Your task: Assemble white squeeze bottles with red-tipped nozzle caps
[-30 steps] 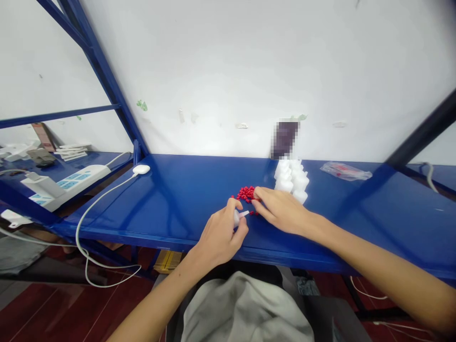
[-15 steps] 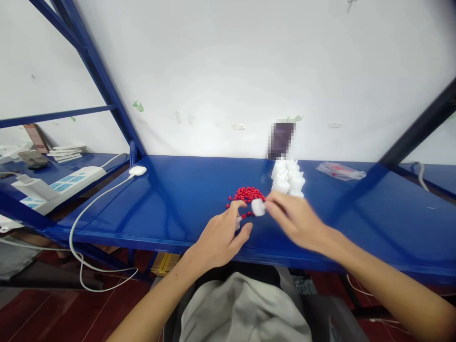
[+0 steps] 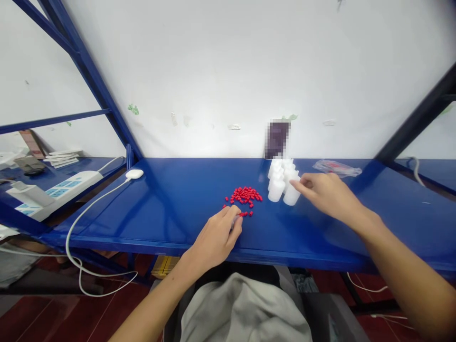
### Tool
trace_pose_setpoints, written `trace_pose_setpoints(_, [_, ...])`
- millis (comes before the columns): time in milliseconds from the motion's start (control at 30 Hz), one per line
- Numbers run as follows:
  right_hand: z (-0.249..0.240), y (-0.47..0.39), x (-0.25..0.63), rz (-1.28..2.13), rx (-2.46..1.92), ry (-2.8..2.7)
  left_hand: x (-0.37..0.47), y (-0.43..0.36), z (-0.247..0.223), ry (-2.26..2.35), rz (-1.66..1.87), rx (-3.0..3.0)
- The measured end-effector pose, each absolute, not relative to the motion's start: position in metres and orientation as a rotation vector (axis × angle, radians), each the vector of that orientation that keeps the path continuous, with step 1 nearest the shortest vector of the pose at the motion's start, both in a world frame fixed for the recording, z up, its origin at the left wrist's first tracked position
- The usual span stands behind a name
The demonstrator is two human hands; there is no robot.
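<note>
Two rows of white plastic bottles (image 3: 276, 190) stand upright right of centre on the blue table. Pinched together, the thumb and index finger of my right hand (image 3: 324, 192) are at the top of the front right bottle (image 3: 291, 194). My left hand (image 3: 217, 235) is closed near the table's front edge, around a small whitish piece (image 3: 235, 219) that its fingers mostly hide. Just beyond my left fingertips lies a loose pile of small red caps (image 3: 245, 194), with several strays close to the fingers.
A clear plastic bag (image 3: 337, 167) with something red inside lies at the back right. On the left, a white puck (image 3: 134, 174) trails a cable over the front edge. Further left is a white power strip (image 3: 64, 192). A blurred dark object (image 3: 278, 139) leans on the wall.
My right hand has moved right, from beside my left hand to the bottle rows, and the white bottle it held now stands at their front. My left fingers have closed together.
</note>
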State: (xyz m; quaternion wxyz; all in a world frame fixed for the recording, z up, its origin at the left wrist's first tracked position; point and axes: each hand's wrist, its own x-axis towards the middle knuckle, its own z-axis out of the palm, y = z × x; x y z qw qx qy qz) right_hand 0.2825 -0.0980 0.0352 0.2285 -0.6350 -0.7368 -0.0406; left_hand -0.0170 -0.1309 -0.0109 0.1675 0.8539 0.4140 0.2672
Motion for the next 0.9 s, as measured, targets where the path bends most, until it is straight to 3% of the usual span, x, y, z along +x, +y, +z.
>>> trace_pose_setpoints(167, [0.034, -0.117, 0.252, -0.163, -1.605, -1.949, -0.017, -0.133, -0.01, 1.168, 0.688, 2.468])
trace_pose_setpoints(267, [0.028, -0.131, 0.218, 0.276, -1.319, -2.322, -0.018, -0.132, -0.014, 1.156, 0.672, 2.481])
trace_pose_setpoints(400, [0.014, -0.134, 0.187, 0.451, -1.003, -2.554, -0.022, -0.129, -0.018, 1.1, 0.638, 2.527])
trace_pose_setpoints(633, [0.0, -0.114, 0.176, 0.944, -0.967, -2.113, -0.018, -0.133, -0.019, 1.151, 0.654, 2.701])
trace_pose_setpoints(733, [0.008, -0.105, 0.178, 0.789, -1.101, -2.001, -0.016, -0.135, -0.018, 1.213, 0.701, 2.71])
trace_pose_setpoints(900, [0.014, -0.092, 0.178, 0.075, -1.252, -2.436, -0.016, -0.138, -0.014, 1.281, 0.729, 2.57])
